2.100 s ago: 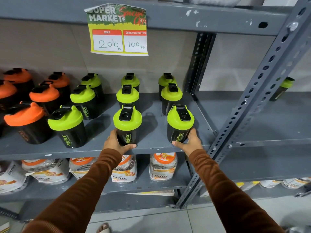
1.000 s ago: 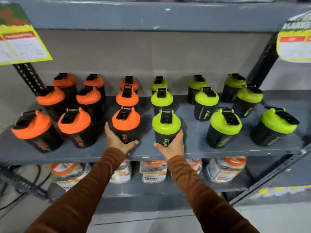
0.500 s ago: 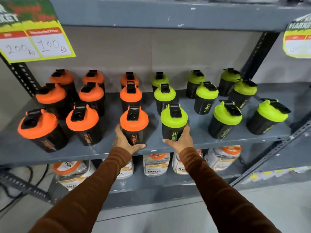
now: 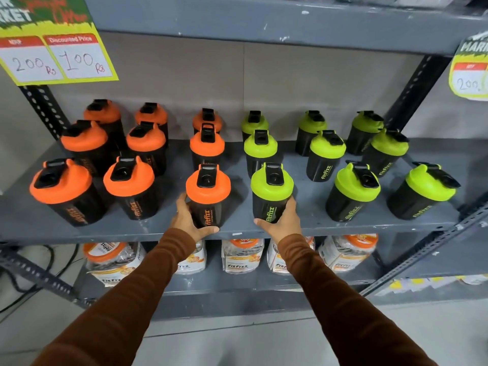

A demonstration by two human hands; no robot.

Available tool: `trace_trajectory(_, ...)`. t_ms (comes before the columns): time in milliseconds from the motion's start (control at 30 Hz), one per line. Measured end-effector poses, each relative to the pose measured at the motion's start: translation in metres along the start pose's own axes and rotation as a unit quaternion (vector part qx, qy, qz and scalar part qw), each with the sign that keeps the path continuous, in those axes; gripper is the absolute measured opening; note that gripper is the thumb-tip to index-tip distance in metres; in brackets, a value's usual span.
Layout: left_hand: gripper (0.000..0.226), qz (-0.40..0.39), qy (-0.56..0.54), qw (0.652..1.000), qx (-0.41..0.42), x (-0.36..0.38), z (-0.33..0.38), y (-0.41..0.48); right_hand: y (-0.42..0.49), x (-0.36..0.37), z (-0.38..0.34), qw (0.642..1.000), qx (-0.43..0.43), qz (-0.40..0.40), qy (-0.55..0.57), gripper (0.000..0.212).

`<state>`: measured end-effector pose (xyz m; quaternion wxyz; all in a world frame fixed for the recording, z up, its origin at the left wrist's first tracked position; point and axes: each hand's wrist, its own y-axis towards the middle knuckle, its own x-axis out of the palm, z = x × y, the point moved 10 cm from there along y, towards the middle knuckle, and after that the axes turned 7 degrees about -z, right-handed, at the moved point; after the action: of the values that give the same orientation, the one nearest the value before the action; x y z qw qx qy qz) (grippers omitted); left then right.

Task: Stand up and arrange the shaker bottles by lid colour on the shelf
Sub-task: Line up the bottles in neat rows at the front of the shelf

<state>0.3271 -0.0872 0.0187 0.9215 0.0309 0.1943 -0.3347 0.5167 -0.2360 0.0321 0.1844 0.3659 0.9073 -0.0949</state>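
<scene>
At the centre of the frame, the left hand (image 4: pixel 188 220) is gripping an orange-lidded shaker bottle (image 4: pixel 208 194) while the right hand (image 4: pixel 280 222) is clasping a green-lidded shaker bottle (image 4: pixel 272 192), fingers wrapped around each, both standing upright at the front edge of the grey shelf (image 4: pixel 311 228), orange lids lining the left, green the right.

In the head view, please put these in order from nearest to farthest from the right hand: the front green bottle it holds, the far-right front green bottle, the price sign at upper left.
1. Front green bottle, in the right hand.
2. Far-right front green bottle, at the shelf's right end.
3. Price sign, upper left, above the orange lids.
</scene>
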Motion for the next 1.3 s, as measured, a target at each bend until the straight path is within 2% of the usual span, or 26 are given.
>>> trace_trajectory(200, 0.107, 0.004, 0.003, 1.000, -0.008, -0.001, -0.002, 0.002, 0.002, 0.000, 0.001, 1.000, -0.017, 0.013, -0.002, 0.098)
trace_trajectory(267, 0.107, 0.000, -0.002, 1.000, -0.011, -0.001, -0.007, 0.005, -0.004, -0.002, 0.002, 0.998, -0.035, 0.049, 0.004, 0.108)
trace_trajectory(333, 0.107, 0.001, 0.009, 1.000, -0.008, -0.001, -0.009, 0.007, -0.022, -0.004, 0.002, 0.993, -0.047, 0.111, -0.008, 0.108)
trace_trajectory(400, 0.109, 0.001, 0.022, 1.000, -0.002, -0.002, -0.009, 0.009, -0.049, -0.001, -0.012, 0.973, -0.113, 0.188, -0.066, 0.097)
trace_trajectory(467, 0.117, -0.011, 0.020, 1.000, 0.010, -0.001, -0.010, 0.009, -0.076, 0.017, -0.042, 0.941, -0.225, 0.224, -0.117, 0.078)
trace_trajectory(533, 0.123, -0.015, 0.006, 0.999, 0.035, -0.007, -0.013, 0.002, -0.096, 0.048, -0.076, 0.910, -0.327, 0.211, -0.142, 0.063)
trace_trajectory(567, 0.117, -0.005, 0.009, 0.999, 0.046, -0.015, -0.016, -0.006, -0.102, 0.066, -0.091, 0.899, -0.365, 0.195, -0.146, 0.058)
trace_trajectory(633, 0.089, 0.043, 0.042, 0.995, 0.080, -0.043, -0.023, -0.026, -0.106, 0.104, -0.119, 0.897, -0.403, 0.129, -0.127, 0.047)
trace_trajectory(700, 0.054, 0.137, 0.097, 0.980, 0.105, -0.088, -0.034, -0.053, -0.095, 0.145, -0.133, 0.932, -0.353, 0.030, -0.071, 0.039)
trace_trajectory(733, 0.048, 0.188, 0.112, 0.971, 0.100, -0.114, -0.045, -0.065, -0.087, 0.162, -0.134, 0.952, -0.304, -0.002, -0.035, 0.035)
trace_trajectory(800, 0.056, 0.276, 0.121, 0.950, 0.081, -0.167, -0.064, -0.079, -0.074, 0.183, -0.132, 0.977, -0.211, 0.020, 0.039, 0.032)
trace_trajectory(900, 0.083, 0.342, 0.114, 0.932, 0.033, -0.229, -0.083, -0.077, -0.057, 0.204, -0.123, 0.985, -0.115, 0.087, 0.095, 0.058)
trace_trajectory(1000, 0.109, 0.288, 0.050, 0.956, -0.019, -0.253, -0.097, -0.051, -0.035, 0.240, -0.116, 0.992, -0.031, 0.009, 0.120, 0.096)
trace_trajectory(1067, 0.117, 0.213, 0.011, 0.977, -0.012, -0.253, -0.105, -0.027, -0.027, 0.255, -0.117, 0.995, -0.022, -0.042, 0.090, 0.108)
trace_trajectory(1167, 0.117, 0.159, -0.031, 0.987, -0.013, -0.254, -0.120, -0.005, -0.025, 0.260, -0.121, 0.996, -0.016, -0.068, 0.052, 0.103)
trace_trajectory(1300, 0.109, 0.132, -0.052, 0.990, -0.019, -0.256, -0.128, 0.000, -0.031, 0.253, -0.119, 0.999, 0.003, -0.031, 0.029, 0.094)
